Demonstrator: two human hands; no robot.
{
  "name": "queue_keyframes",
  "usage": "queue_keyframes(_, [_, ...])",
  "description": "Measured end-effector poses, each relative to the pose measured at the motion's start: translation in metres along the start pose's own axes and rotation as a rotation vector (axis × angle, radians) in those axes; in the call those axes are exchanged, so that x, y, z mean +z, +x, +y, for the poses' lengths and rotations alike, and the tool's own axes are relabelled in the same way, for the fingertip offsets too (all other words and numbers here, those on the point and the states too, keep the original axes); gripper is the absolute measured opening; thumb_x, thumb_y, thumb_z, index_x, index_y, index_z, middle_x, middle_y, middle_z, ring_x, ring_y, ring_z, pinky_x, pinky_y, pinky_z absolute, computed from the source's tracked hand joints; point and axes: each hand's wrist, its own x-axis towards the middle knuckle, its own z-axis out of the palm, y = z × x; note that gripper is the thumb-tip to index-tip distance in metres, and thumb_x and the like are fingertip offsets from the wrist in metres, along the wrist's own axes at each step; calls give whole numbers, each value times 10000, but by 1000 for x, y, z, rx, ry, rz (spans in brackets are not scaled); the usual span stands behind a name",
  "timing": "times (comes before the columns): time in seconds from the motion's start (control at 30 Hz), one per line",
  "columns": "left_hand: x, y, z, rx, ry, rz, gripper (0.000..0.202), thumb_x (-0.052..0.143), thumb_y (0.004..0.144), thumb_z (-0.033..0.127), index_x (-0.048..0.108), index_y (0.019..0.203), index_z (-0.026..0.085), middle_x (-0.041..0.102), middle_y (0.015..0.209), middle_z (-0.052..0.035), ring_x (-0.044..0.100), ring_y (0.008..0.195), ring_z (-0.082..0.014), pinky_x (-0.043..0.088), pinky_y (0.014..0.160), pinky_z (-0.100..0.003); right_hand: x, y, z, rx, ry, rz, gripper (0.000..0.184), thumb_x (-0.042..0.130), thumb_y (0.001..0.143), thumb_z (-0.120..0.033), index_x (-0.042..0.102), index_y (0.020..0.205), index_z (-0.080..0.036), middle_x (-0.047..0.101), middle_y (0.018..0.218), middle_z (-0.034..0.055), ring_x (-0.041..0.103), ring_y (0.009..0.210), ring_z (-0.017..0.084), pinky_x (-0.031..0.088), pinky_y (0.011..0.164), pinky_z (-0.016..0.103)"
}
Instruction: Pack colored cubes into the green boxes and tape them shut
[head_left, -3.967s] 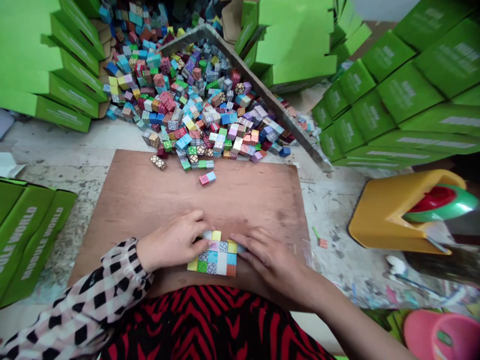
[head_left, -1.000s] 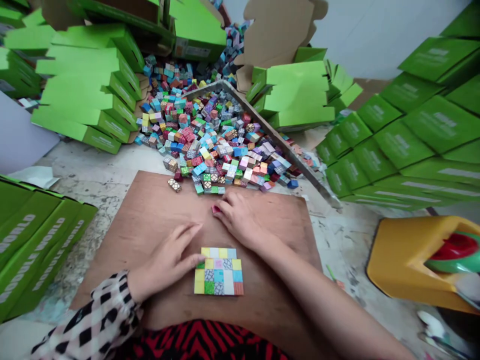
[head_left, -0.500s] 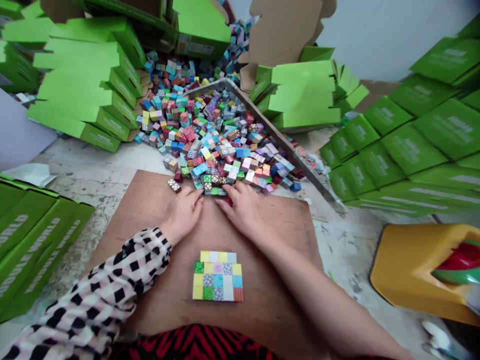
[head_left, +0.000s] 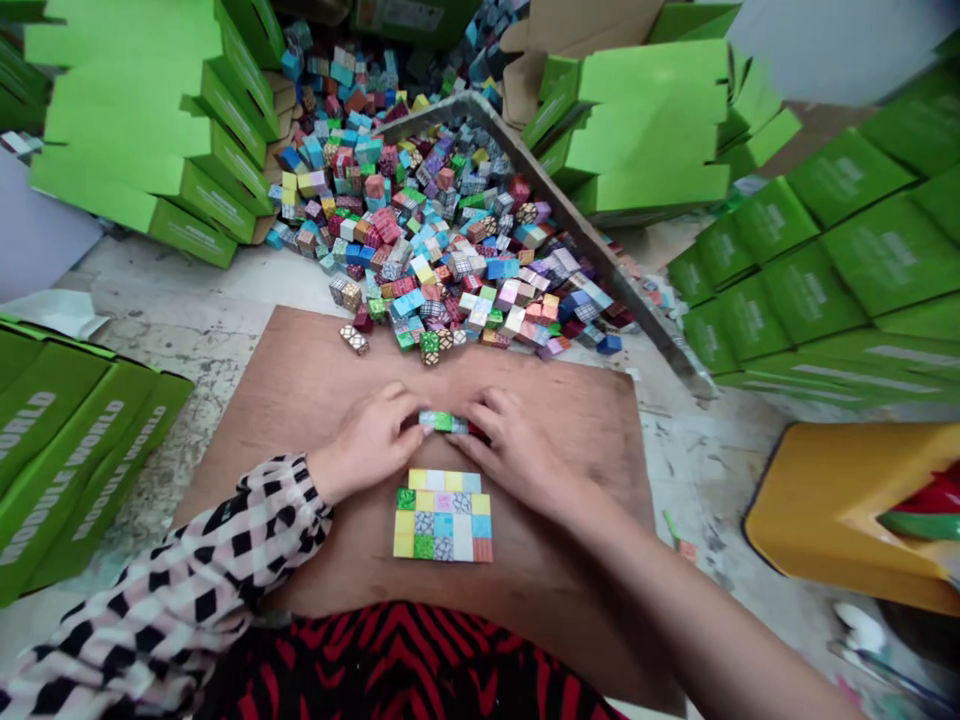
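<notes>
A short row of small printed cubes [head_left: 442, 421], light blue and green, lies on the brown board [head_left: 300, 360] between my two hands. My left hand [head_left: 375, 437] pinches its left end between thumb and fingers. At the right end, my right hand [head_left: 517, 447] closes in the same way, with a bit of red showing under its fingers. Just nearer to me is a flat patch of cubes [head_left: 444, 520] set edge to edge in rows, in yellow, grey stone, green, blue, white and reddish-brown prints. A small gap separates the row from this patch.
A big heap of loose cubes [head_left: 420, 240] spreads beyond the board, bounded on the right by a metal angle bar [head_left: 585, 240]. Green boxes stand stacked on the left [head_left: 75, 450] and right [head_left: 787, 260]. A yellow container [head_left: 832, 500] sits at the right.
Both hands have drawn back from the heap's edge toward me, bringing the row of cubes close to the flat patch. The camera view has shifted slightly.
</notes>
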Motion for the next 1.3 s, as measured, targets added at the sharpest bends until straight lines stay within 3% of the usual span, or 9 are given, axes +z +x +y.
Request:
queue_keyframes(0.1, [0,-10,4,31,23,-86,182,540,883,266,657,974,161,571,872,-47,558,829,-185,478,769,-347,-6,-15,-3,-1,64,-79,171,540,910,-289,645,993,-183,541,961,87,513,903,217,474,780,373])
queue_keyframes(0.23, [1,-16,3,38,18,-133,243,513,899,256,642,1081,160,585,895,-56,566,841,-189,489,779,-361,-10,-23,-3,10,63,-102,196,495,929,-263,662,1011,-201,539,954,85,506,916,217,475,797,384])
queue_keyframes(0.47, [-4,-41,7,-21,-98,8,342,448,925,221,536,1253,188,618,992,-61,588,929,-180,505,846,-374,-23,-32,-15,-57,-57,-56,283,459,945,-256,617,1171,-192,577,1037,113,486,964,242,413,822,409])
queue_keyframes(0.67, [1,-73,16,-212,-202,51,319,496,894,213,550,1208,225,639,901,-16,617,767,-140,541,722,-311,-33,-51,-19,-83,-165,-39,221,462,932,-193,682,922,-211,616,843,59,466,832,212,304,748,381])
queue_keyframes(0.87, [11,-76,17,-185,-215,22,355,459,890,164,533,1231,231,650,920,-14,629,820,-145,540,760,-315,-23,-50,-30,-44,-204,-139,180,537,844,-126,687,874,-221,611,845,48,449,826,212,271,738,368])
queue_keyframes(1.07, [8,-76,18,-115,-168,-7,345,431,914,161,510,1244,226,619,958,-31,603,876,-157,530,794,-341,-24,-52,-32,-55,-211,-190,225,481,858,-129,676,926,-218,614,881,75,471,850,241,311,751,394])
queue_keyframes(1.3, [2,-59,19,-16,5,40,330,447,922,216,528,1241,215,537,1010,-62,572,908,-184,526,788,-357,-20,-48,-3,56,-80,93,291,477,905,-240,586,1170,-187,559,1056,136,515,960,272,460,797,440])
